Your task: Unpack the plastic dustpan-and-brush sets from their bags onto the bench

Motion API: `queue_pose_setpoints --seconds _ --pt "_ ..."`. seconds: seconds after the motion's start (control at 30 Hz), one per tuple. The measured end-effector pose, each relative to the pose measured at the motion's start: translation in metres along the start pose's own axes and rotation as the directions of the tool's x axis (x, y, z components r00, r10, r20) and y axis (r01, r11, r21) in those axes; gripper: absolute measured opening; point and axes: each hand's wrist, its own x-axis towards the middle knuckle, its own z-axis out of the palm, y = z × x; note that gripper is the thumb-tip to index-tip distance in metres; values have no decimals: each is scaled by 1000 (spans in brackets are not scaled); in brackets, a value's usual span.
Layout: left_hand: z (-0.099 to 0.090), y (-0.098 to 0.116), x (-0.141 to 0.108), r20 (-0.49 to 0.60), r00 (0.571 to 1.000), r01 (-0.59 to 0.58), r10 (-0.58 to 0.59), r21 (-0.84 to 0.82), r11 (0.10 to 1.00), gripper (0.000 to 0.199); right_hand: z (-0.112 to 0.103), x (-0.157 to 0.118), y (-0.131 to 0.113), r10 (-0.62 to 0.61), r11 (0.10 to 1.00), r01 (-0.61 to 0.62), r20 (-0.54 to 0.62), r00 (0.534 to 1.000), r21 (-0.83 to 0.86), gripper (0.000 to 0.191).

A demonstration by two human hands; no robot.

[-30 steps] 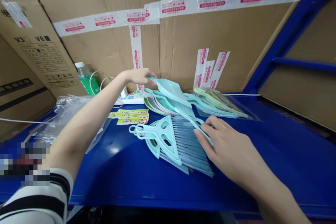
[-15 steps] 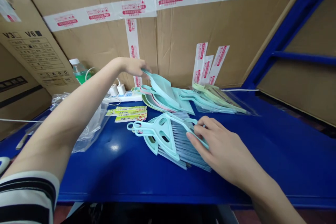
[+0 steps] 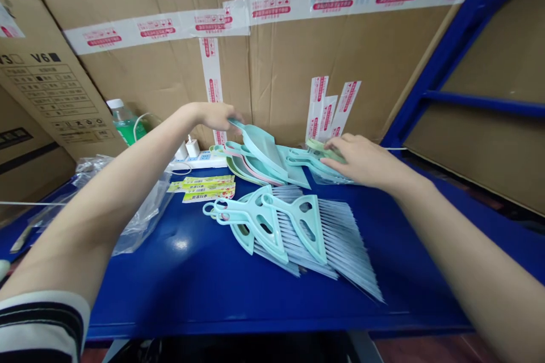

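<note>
My left hand [image 3: 221, 116] grips the handle of a light-blue dustpan [image 3: 263, 147], tilted over a stack of dustpans. A pink dustpan [image 3: 250, 165] edge shows in that stack. My right hand [image 3: 361, 160] is over dustpan and brush sets in clear plastic [image 3: 311, 161], its thumb and fingers apart around a pale green handle; whether it touches is unclear. In front lies a pile of light-blue hand brushes with grey-blue bristles, the top brush [image 3: 318, 229] fanned to the right.
Yellow paper labels [image 3: 208, 188] lie left of the brushes. A crumpled clear bag [image 3: 145, 218] is on the blue table [image 3: 183, 295]. Behind stand a power strip [image 3: 204, 160] with chargers, a green bottle [image 3: 124, 123] and a large cardboard box [image 3: 170, 79]. A blue frame [image 3: 443, 45] borders the right.
My right hand has let go of a brush, which now lies on the pile, and has moved back to the plastic-wrapped sets. My left hand still holds the dustpan in nearly the same place.
</note>
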Motion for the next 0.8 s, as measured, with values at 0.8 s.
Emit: queue_pose_setpoints --seconds 0.8 --pt "26 19 15 -89 993 -65 72 78 995 43 40 5 -28 179 957 -189 -63 982 -220 64"
